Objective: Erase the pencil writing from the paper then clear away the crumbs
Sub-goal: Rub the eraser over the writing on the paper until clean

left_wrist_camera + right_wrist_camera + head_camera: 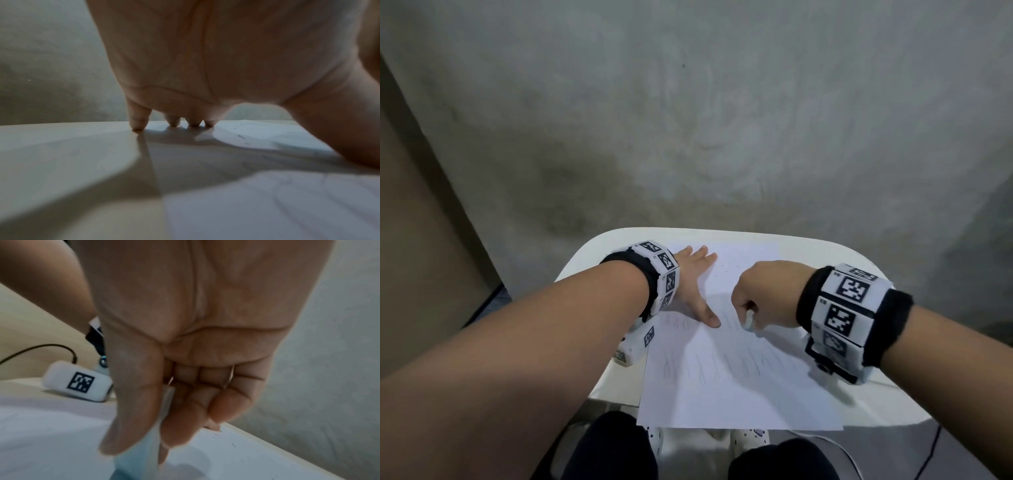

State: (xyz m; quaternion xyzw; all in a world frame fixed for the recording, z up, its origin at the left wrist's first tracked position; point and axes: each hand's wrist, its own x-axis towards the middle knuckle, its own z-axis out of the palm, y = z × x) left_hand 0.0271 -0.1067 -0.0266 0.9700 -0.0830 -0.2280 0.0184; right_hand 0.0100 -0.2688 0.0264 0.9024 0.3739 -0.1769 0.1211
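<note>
A white sheet of paper (pixel 739 387) with faint pencil writing lies on a small white table (pixel 592 253). My left hand (pixel 695 284) lies flat with spread, straight fingers on the paper's far left part; in the left wrist view its fingertips (pixel 139 125) touch the surface. My right hand (pixel 760 294) is curled round a white and pale blue eraser (pixel 748 320), with its tip down on the paper near the upper lines of writing. The right wrist view shows the eraser (pixel 144 449) pinched between thumb and fingers. Dark crumbs (pixel 717 270) dot the paper's far part.
The table (pixel 267 444) is small, with rounded edges, and the paper overhangs its near edge. A grey concrete wall (pixel 722 120) stands right behind it. My knees (pixel 613 448) and a white cable (pixel 839 448) are below the near edge.
</note>
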